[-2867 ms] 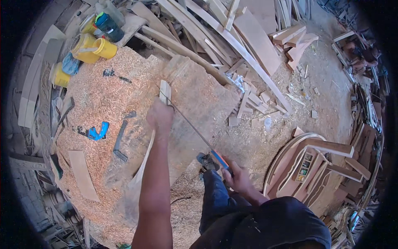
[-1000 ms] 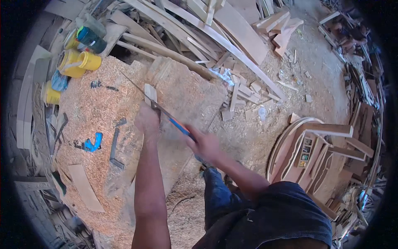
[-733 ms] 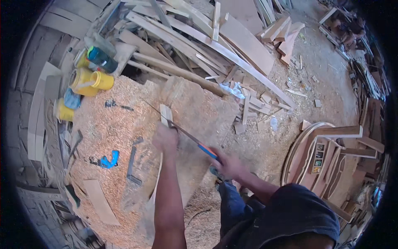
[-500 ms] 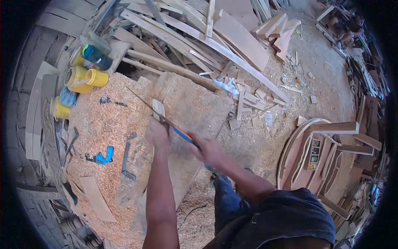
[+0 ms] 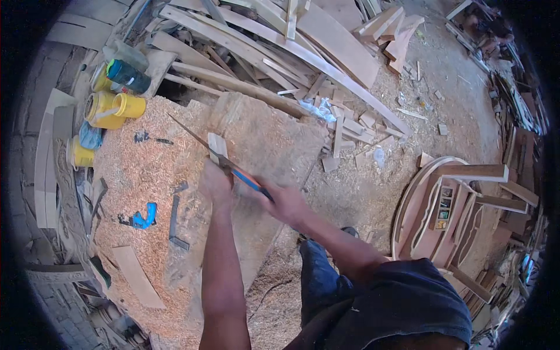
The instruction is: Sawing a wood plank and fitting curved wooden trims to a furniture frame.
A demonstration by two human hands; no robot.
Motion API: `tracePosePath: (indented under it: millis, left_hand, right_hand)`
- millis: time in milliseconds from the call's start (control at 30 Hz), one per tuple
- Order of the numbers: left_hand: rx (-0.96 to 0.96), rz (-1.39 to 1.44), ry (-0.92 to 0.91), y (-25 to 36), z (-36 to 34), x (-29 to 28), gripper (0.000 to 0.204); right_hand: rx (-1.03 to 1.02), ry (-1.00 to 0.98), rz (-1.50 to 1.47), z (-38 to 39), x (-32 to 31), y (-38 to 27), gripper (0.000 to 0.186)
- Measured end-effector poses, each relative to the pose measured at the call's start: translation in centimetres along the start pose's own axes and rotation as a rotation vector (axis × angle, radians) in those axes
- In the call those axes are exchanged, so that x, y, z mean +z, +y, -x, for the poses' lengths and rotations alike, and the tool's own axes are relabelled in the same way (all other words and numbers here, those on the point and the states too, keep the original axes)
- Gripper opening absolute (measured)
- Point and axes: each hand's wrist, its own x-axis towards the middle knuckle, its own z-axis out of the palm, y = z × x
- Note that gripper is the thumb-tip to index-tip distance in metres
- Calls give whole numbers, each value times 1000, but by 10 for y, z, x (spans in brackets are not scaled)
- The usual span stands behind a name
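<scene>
My left hand (image 5: 216, 181) grips a pale narrow piece of wood (image 5: 217, 142) on a shavings-covered work surface (image 5: 149, 175). My right hand (image 5: 280, 201) is closed on the blue-and-orange handle of a long thin file-like tool (image 5: 192, 131), whose dark blade lies diagonally across the wood just beyond my left fingers, its tip pointing up-left. Left of my hands lie a blue-handled tool (image 5: 144, 219), a dark metal L-shaped tool (image 5: 174, 219) and a thin curved board (image 5: 134, 274).
Yellow buckets (image 5: 129, 106) and a dark teal container (image 5: 129, 76) stand at upper left. A heap of boards and offcuts (image 5: 332, 41) fills the back. A curved wooden furniture piece (image 5: 420, 210) with jutting legs lies at right. My leg (image 5: 318, 268) stands beside the work surface.
Since the oldest frame, my right hand has pushed the tool up and left across the wood, shifting slightly back and forth in recent frames. My left hand keeps its grip; the view shifts slightly.
</scene>
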Motion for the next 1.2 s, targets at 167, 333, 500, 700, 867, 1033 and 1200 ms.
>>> tracePosePath:
  millis: [167,333,500,700,867,1033,1200]
  left_hand:
    - [-91,-56,-6,8,-9,-11,35]
    - [-68,-65,11,29,-1,-4,34]
    - [-75,6,13,-11,-10,20,34]
    - [15,92,49,3,-12,27,32]
    - [-114,-17,-11,-1,-11,3,30]
    - [-101,-51,-2,-16,0,4,30]
    - [-70,9,-10,15,-10,11,32]
  right_hand:
    - [35,0,-136,141,-41,46,55]
    - [129,-130,-38,10,-13,16,52]
    - [-52,-42,-48,-21,-2,-19,54]
    - [-19,-86,-102,3,-24,-2,53]
    - [129,-115,-107,122,-82,-28,49]
    - [149,-122,24,39,-60,-55,47]
    - [42,44,12,-19,-13,-30,39]
